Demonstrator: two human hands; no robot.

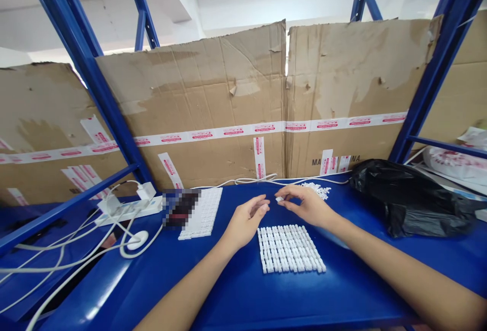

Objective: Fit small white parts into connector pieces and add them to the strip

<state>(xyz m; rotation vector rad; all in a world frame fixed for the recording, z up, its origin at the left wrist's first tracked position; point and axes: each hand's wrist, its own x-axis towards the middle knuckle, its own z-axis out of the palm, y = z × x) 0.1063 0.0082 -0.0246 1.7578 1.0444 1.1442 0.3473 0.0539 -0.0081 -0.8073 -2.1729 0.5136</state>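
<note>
One small white piece (279,199) is pinched in the right hand (310,205); the left hand (245,222) hangs open, empty.

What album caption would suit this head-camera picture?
Right hand pinches a small white piece beyond a grid of white parts on a blue bench, left hand open.

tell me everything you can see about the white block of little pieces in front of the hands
The white block is a roughly square mat of small identical plastic-looking pieces packed in tidy rows. It lies flat on the blue table, near edge looking wider. Neither hand seems to touch it: the left hand hovers open by its far left corner, the right hand, pinching a loose piece, above its far edge.
</note>
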